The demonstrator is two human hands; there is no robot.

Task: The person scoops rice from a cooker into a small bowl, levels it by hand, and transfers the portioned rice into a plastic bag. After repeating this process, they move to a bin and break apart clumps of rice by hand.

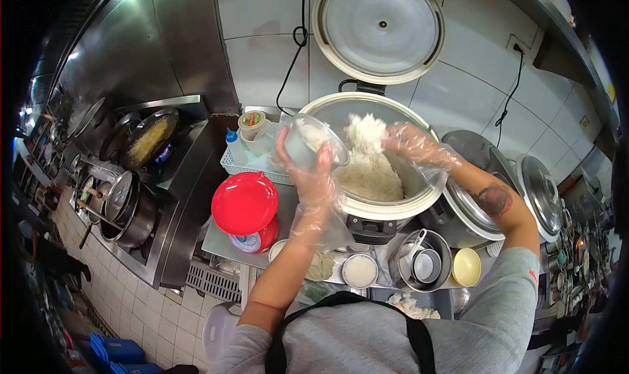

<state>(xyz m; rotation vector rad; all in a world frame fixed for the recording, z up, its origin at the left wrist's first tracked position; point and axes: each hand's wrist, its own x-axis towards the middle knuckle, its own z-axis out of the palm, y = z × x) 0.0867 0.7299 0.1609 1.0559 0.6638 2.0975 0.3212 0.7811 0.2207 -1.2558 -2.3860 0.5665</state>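
Note:
In a clear plastic glove, my left hand [308,167] is closed around a translucent plastic bowl [304,144] tilted toward the rice cooker. Some white rice lies inside the bowl. My right hand [416,144], also gloved, grips a clump of cooked rice [366,133] above the cooker's opening. Below it, the large rice cooker [386,211] holds a mound of rice [372,177]. Its round lid [383,20] stands raised against the tiled wall.
A red kitchen scale [245,203] stands left of the cooker, beside a light-green basket [259,167]. Nested metal pots [424,262] and a yellow bowl [466,267] sit in front. On the left stove, a pan [152,138] stands near a blue flame. More lidded cookers [540,194] are at right.

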